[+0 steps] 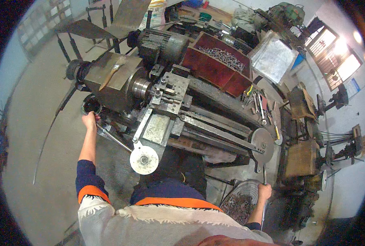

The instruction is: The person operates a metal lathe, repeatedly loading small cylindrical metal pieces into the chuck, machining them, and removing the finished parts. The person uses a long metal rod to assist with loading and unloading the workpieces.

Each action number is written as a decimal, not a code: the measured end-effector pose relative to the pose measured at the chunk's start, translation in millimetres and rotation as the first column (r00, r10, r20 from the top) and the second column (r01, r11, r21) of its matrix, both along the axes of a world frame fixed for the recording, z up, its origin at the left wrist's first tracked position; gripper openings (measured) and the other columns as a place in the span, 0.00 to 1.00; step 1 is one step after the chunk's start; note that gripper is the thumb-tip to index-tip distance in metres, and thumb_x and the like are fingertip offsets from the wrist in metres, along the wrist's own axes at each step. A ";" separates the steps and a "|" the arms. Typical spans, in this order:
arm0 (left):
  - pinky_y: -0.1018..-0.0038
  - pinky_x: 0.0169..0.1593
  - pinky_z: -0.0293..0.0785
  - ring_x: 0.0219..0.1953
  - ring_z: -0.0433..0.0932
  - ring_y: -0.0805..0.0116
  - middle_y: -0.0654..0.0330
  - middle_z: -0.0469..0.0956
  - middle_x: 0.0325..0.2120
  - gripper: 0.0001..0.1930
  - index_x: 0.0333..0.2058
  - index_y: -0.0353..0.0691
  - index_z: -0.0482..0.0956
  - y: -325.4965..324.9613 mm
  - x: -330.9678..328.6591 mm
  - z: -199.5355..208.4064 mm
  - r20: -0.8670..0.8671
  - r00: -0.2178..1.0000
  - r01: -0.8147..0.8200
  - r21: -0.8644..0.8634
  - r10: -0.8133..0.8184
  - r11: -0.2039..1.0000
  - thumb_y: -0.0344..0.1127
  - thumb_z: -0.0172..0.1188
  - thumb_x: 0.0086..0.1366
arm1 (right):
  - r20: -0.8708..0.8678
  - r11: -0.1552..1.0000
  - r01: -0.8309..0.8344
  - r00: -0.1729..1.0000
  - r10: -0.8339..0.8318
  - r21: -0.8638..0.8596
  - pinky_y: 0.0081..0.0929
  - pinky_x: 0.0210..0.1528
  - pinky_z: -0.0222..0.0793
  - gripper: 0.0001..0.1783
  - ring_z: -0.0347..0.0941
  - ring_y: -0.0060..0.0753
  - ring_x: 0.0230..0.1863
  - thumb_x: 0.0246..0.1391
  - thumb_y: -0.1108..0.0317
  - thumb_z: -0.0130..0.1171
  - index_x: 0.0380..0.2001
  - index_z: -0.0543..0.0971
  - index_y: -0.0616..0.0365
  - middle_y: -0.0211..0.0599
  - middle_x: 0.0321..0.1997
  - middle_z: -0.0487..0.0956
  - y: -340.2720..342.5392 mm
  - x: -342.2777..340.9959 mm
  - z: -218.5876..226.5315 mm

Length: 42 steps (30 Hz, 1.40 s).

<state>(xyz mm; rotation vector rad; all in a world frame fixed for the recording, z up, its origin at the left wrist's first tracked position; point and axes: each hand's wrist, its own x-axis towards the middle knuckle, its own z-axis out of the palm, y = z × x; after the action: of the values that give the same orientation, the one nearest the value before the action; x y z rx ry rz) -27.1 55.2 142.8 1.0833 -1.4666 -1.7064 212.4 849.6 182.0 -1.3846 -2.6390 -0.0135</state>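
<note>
A small metal lathe fills the middle, with a grey headstock [112, 80], a shiny spindle nose [141, 88] and a tool post [170, 92]. At its left end, my left hand [91, 119] is closed at the near rim of a dark round container [93, 99]. Whether the fingers grip the rim or a small piece is too small to tell. Lower right, my right hand [264, 191] is wrapped round a metal lever rod [265, 174], below a grey disc [262, 141]. A pale round plate [144, 160] sits at the front of the cross slide.
Behind the lathe, a dark red box [215, 69] holds many small metal pieces. Wrenches [261, 107] lie to its right. A woven basket [242, 201] of dark scraps stands beside my right arm. A wooden-handled brush [110, 76] rests on the headstock. More machines [303, 151] stand at right.
</note>
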 end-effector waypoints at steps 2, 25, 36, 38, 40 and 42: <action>0.73 0.14 0.69 0.11 0.71 0.67 0.54 0.72 0.15 0.05 0.24 0.29 0.70 -2.4 1.8 2.7 0.068 0.997 0.028 -0.030 -0.026 0.999 0.26 0.52 0.51 | -0.001 1.000 -0.010 1.000 0.010 0.026 0.44 0.40 0.69 0.17 0.74 0.56 0.35 0.31 0.60 0.55 0.26 0.79 0.60 0.53 0.30 0.78 4.9 2.1 -0.1; 0.70 0.22 0.73 0.19 0.73 0.63 0.52 0.72 0.20 0.10 0.33 0.28 0.66 -43.4 157.9 -4.1 0.026 1.000 -0.008 -0.170 0.013 0.985 0.25 0.49 0.50 | 0.165 0.998 -0.018 0.986 0.027 -0.057 0.42 0.42 0.69 0.22 0.74 0.52 0.40 0.32 0.56 0.56 0.29 0.78 0.63 0.53 0.35 0.77 71.5 -21.6 0.0; 0.73 0.20 0.69 0.15 0.73 0.64 0.52 0.72 0.16 0.12 0.35 0.28 0.65 -24.4 172.1 -7.4 -0.066 0.970 -0.240 -0.163 0.232 0.957 0.24 0.48 0.49 | -0.889 -0.112 -0.889 0.423 0.175 -0.445 0.37 0.48 0.68 0.33 0.72 0.44 0.45 0.42 0.57 0.60 0.50 0.68 0.69 0.51 0.52 0.69 -178.9 -141.9 111.5; 0.72 0.20 0.69 0.16 0.73 0.64 0.52 0.72 0.16 0.11 0.34 0.28 0.65 -28.7 160.3 -6.2 -0.069 0.978 -0.206 -0.208 0.196 0.956 0.23 0.48 0.49 | -0.920 -0.817 -0.522 0.392 0.027 -0.246 0.41 0.42 0.72 0.37 0.73 0.51 0.41 0.37 0.56 0.62 0.47 0.69 0.73 0.57 0.46 0.72 -289.2 -140.6 155.0; 0.72 0.19 0.70 0.16 0.73 0.64 0.52 0.72 0.16 0.11 0.34 0.28 0.65 -35.6 158.4 -10.9 -0.076 0.979 -0.202 -0.244 0.189 0.949 0.23 0.48 0.49 | -0.894 -0.971 0.237 0.432 0.119 -0.015 0.47 0.36 0.72 0.33 0.73 0.57 0.37 0.45 0.50 0.59 0.44 0.71 0.73 0.69 0.39 0.72 -387.1 -125.1 199.9; 0.71 0.19 0.70 0.16 0.73 0.64 0.52 0.72 0.16 0.10 0.33 0.28 0.65 -40.8 160.5 -16.6 -0.096 0.978 -0.207 -0.269 0.187 0.941 0.22 0.48 0.49 | -0.824 -0.730 0.683 0.406 0.396 -0.014 0.48 0.45 0.67 0.35 0.71 0.57 0.43 0.46 0.49 0.56 0.44 0.71 0.73 0.59 0.43 0.73 -437.0 -89.0 240.6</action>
<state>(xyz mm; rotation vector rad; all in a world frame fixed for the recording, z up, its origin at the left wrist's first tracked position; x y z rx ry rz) 133.4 14.5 126.2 0.9728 -1.4490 -1.3398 123.4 412.6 422.6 -0.8879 0.1930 -1.3671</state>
